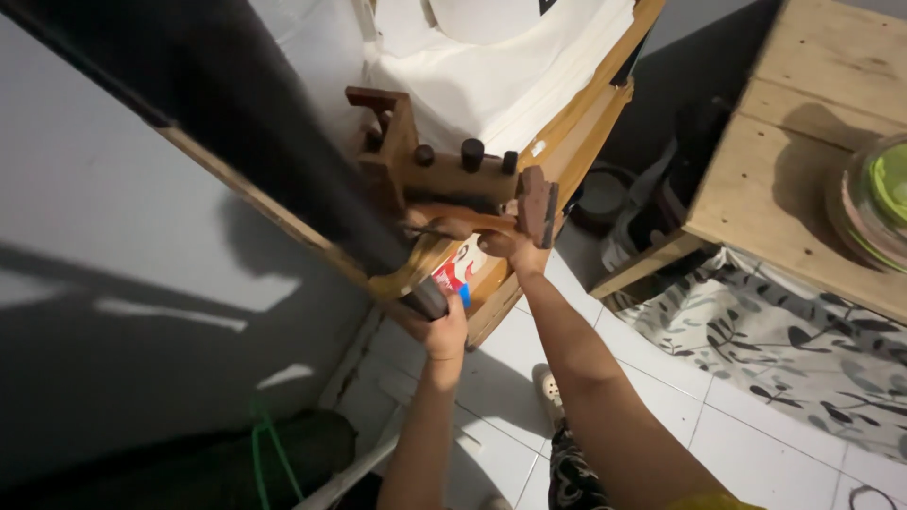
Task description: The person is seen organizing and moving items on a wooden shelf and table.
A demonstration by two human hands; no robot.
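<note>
My left hand (439, 331) is closed around the dark lower end of a long black panel (236, 104) with a wooden edge that runs up to the top left. My right hand (515, 247) grips a curved wooden handle (463, 225) just below a reddish-brown block (539, 203). Both belong to a wooden clamp (444, 175) with three dark knobs on top. Behind the clamp a white cloth (491, 76) lies on a slanted wooden board (590, 104). A small red and blue pack (453, 277) shows between my hands.
A rough wooden table (784, 161) at the right bears a stack of round dishes (874, 198). A leaf-patterned cloth (784, 331) lies on the white tiled floor. My sandalled foot (548, 387) is below. A green cord (269, 453) hangs at the lower left by the grey wall.
</note>
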